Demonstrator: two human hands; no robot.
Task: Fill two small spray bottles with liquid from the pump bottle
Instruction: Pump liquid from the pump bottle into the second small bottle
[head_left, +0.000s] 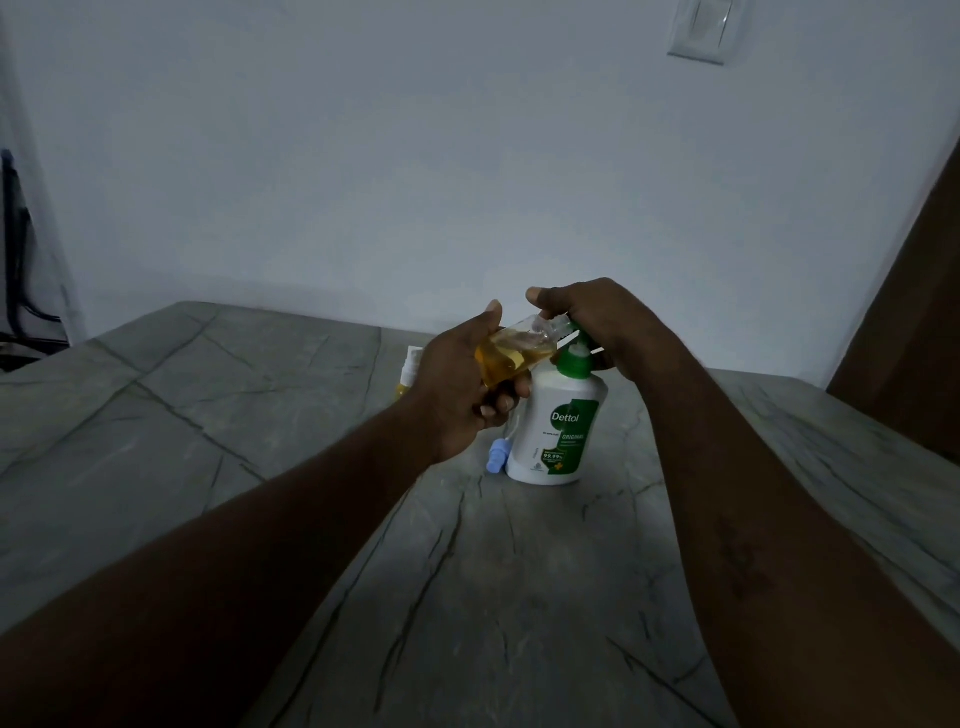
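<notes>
A white pump bottle (558, 431) with a green label and green pump collar stands upright in the middle of the table. My right hand (597, 322) lies over its green pump head, fingers curled round it. My left hand (462, 384) grips a small clear spray bottle (519, 348), tilted with its open neck against the pump nozzle; amber liquid fills about half of it. A second small spray bottle (408, 371) with a white cap stands behind my left hand, mostly hidden. A light blue spray cap (497, 460) with its dip tube lies left of the pump bottle's base.
The grey marbled table (260, 415) runs to a far edge below a plain white wall. A brown door (909, 338) stands at the right. Dark cables (21, 260) hang at the far left. A light switch (701, 31) sits high on the wall.
</notes>
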